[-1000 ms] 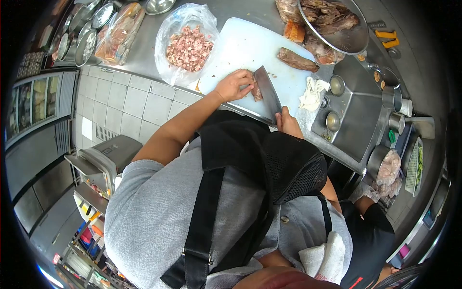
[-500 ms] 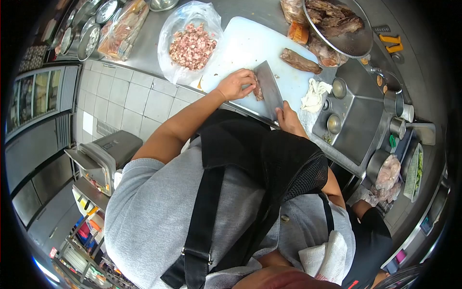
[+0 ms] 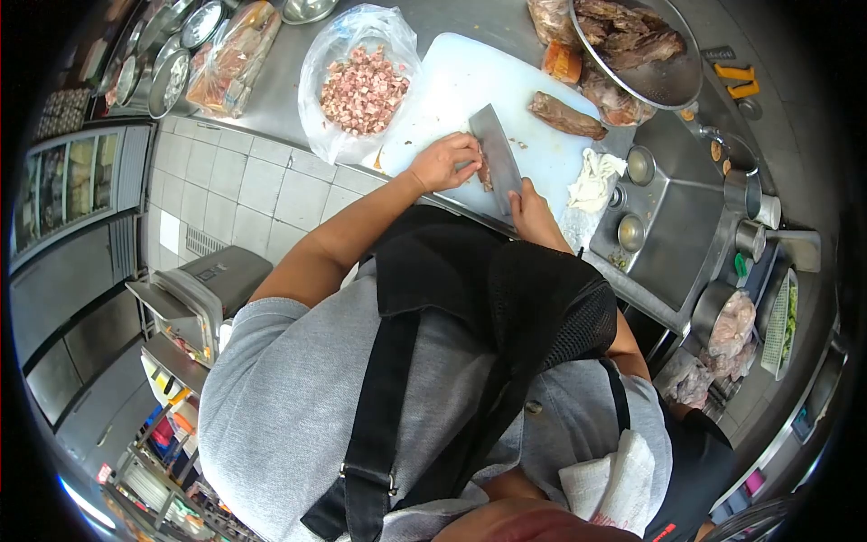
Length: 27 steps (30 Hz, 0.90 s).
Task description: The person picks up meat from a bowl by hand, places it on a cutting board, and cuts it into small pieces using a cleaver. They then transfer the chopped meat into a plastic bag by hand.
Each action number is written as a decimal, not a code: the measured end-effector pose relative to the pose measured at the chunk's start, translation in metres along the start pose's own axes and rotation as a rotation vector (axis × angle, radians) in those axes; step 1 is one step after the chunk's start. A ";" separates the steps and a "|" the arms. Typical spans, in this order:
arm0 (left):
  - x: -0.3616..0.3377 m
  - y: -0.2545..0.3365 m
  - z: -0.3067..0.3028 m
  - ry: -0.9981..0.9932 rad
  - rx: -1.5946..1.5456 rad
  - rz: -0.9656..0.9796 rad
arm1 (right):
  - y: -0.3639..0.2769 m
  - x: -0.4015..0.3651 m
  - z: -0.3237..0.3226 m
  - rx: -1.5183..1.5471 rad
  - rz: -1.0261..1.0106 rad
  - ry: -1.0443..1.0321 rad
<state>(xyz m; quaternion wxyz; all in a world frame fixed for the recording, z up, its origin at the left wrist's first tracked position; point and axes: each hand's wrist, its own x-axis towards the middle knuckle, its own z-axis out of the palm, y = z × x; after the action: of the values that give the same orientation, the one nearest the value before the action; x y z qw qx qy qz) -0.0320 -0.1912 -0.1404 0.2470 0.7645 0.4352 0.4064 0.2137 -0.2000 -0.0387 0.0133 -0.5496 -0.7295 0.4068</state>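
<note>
My right hand point(image 3: 533, 212) grips the handle of a cleaver point(image 3: 497, 163), its broad blade standing over the white cutting board point(image 3: 461, 68). Pressed against the board, my left hand point(image 3: 447, 163) has its fingers curled on a strip of meat point(image 3: 485, 170) beside the blade, partly hidden by the fingers. A larger brown piece of meat point(image 3: 566, 116) lies farther right on the board. Left of the board, an open clear plastic bag point(image 3: 316, 54) holds diced pink meat point(image 3: 364, 90).
A white cloth point(image 3: 596, 178) lies right of the board, near a metal sink point(image 3: 673, 244) with small bowls. At the back right, a big steel bowl point(image 3: 691, 86) contains dark meat. A bagged piece of meat point(image 3: 237, 63) sits far left. Another person's dark sleeve point(image 3: 700, 452) shows at lower right.
The cleaver has moved slightly up and left, and its blade angle has shifted a little. My left hand has stayed on the meat. The other person's arm at lower right has drawn back.
</note>
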 end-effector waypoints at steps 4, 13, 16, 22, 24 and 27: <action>0.000 -0.001 -0.001 -0.007 -0.025 0.004 | -0.003 0.006 0.009 -0.010 0.019 -0.001; 0.002 -0.001 -0.001 0.015 -0.028 0.043 | 0.000 0.024 0.049 -0.011 -0.035 0.162; 0.003 0.002 -0.002 0.006 -0.003 0.039 | 0.006 0.011 0.054 -0.005 -0.035 0.180; 0.002 0.003 -0.005 -0.030 -0.006 0.028 | 0.009 0.012 0.059 -0.075 -0.012 0.199; -0.003 0.001 0.000 -0.024 0.001 0.048 | 0.001 0.014 0.042 -0.082 0.004 0.194; -0.001 0.003 -0.006 0.005 0.010 0.063 | -0.010 -0.002 0.020 -0.020 0.024 0.298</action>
<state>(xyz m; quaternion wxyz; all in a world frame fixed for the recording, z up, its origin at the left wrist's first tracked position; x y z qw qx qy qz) -0.0354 -0.1933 -0.1352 0.2293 0.7780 0.4135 0.4138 0.1976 -0.2139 -0.0447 0.1111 -0.6126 -0.7170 0.3136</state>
